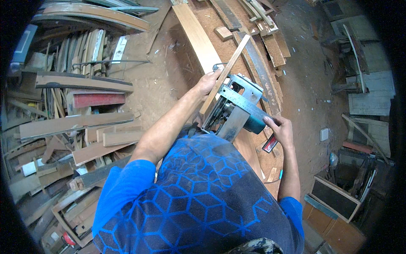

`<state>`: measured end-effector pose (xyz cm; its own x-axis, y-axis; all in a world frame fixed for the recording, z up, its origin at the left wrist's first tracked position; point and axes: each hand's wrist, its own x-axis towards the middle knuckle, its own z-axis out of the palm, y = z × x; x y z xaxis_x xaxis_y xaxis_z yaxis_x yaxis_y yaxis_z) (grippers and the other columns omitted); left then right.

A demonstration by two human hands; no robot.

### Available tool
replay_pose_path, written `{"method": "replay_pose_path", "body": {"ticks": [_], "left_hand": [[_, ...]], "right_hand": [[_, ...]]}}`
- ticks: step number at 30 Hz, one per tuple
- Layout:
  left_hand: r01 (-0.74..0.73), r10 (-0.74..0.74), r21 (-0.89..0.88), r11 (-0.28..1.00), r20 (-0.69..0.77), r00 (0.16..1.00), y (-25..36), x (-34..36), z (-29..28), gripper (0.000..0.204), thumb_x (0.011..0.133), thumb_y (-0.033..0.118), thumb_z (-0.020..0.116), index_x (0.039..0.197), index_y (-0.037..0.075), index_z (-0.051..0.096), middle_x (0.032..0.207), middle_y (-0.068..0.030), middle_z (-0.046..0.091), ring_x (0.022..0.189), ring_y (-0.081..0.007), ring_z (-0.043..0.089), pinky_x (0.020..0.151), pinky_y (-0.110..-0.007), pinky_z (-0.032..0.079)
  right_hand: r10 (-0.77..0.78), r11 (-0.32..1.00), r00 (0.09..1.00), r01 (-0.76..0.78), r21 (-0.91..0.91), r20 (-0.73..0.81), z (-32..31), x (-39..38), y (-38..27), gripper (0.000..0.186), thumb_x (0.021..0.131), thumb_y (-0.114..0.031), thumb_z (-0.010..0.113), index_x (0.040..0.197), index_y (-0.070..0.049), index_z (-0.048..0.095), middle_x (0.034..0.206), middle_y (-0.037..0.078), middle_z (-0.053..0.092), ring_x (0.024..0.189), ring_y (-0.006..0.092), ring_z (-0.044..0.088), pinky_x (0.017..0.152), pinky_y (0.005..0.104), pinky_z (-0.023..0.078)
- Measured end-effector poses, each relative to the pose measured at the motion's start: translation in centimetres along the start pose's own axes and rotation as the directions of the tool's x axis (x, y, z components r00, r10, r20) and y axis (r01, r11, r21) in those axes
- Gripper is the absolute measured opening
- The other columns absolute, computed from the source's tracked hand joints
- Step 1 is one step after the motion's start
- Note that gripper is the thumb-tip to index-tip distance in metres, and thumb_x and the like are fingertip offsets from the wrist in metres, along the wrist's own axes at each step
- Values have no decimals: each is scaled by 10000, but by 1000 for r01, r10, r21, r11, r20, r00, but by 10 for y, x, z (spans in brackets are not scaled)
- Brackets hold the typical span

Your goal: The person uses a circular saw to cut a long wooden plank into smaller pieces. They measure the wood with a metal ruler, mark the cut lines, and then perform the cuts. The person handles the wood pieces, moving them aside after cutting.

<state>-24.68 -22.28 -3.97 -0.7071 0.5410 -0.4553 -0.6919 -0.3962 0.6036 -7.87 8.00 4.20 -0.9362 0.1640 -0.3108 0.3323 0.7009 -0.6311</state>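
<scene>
Near the centre of the frame I see a long, narrow, light-brown wooden strip [224, 75], its long axis slanting toward the upper right. The left hand [207, 82], the nearer, is closed on its left edge. Across a teal-and-silver metal power tool [234, 120], the right hand [281, 129] curls; what it clamps, I cannot tell.

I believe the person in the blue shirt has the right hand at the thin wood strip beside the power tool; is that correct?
Not quite: the head view shows the left hand at the thin wood strip beside the power tool. The person does wear a blue shirt.
</scene>
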Motion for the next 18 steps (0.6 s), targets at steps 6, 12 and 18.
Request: {"method": "replay_pose_path", "body": {"ticks": [6,12,18], "left_hand": [[49,-44,107,993,-48,998,2,0,2,496,1103,470,391,1236,44,609,914,-117,685,750,-182,706,644,-315,629],[86,-83,47,995,-50,995,2,6,3,521,1075,524,437,1203,56,627,868,-99,684,701,-173,695,588,-323,621],[100,-91,114,988,-89,992,3,4,3,505,1092,460,457,1227,19,665,983,-73,702,814,-137,679,666,-279,589]], "right_hand": [[72,995,997,-69,-69,42,-3,3,-5,454,879,-469,771,1022,-39,799,791,112,757,720,184,705,682,345,531],[16,999,1000,-15,-52,20,-1,6,11,426,875,-437,784,1020,-36,800,768,107,749,700,174,693,677,332,529],[65,998,997,-66,9,29,-3,2,0,408,882,-419,788,1000,-29,801,742,85,737,681,143,662,656,327,514]]}}
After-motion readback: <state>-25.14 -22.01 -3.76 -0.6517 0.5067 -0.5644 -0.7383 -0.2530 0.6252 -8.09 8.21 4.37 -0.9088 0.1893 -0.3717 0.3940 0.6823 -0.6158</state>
